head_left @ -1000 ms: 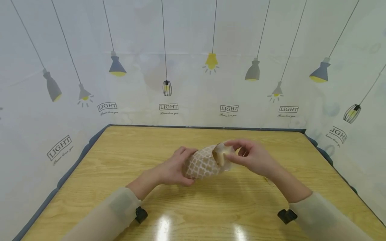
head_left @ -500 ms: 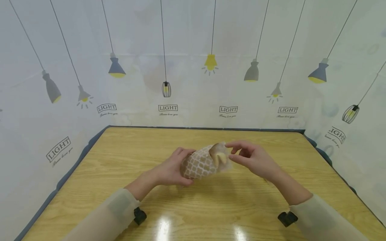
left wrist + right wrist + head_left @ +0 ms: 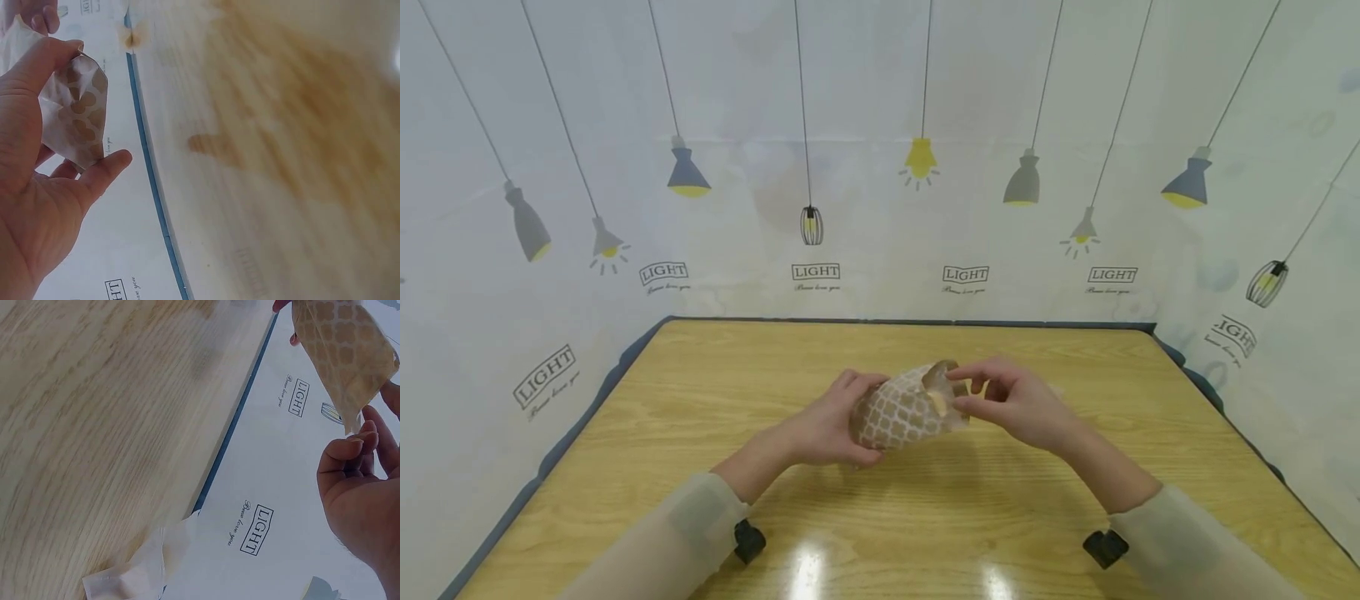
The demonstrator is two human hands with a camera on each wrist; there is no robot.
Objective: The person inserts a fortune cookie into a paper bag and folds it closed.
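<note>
In the head view a brown paper bag (image 3: 898,412) with a white lattice print is held over the table, its mouth towards the right. My left hand (image 3: 838,425) grips its closed end, thumb below and fingers above. A pale yellow piece (image 3: 938,404) shows just inside the mouth, mostly hidden by paper. My right hand (image 3: 1011,400) has its index finger and thumb at the rim of the mouth, the other fingers curled in. In the right wrist view those curled fingertips lie right at the bag's lower corner. The left wrist view shows my left thumb and fingers around the bag (image 3: 81,112).
A wooden table (image 3: 737,367) lies under both hands, with a dark blue edge strip along its back. Behind it hangs a white wall sheet (image 3: 880,208) printed with lamps. A translucent wrapper (image 3: 131,575) lies on the table in the right wrist view.
My right fingers, apart from the bag half a second ago, have moved left onto its mouth again. The yellow piece is now more covered. My left hand keeps its grip with little movement.
</note>
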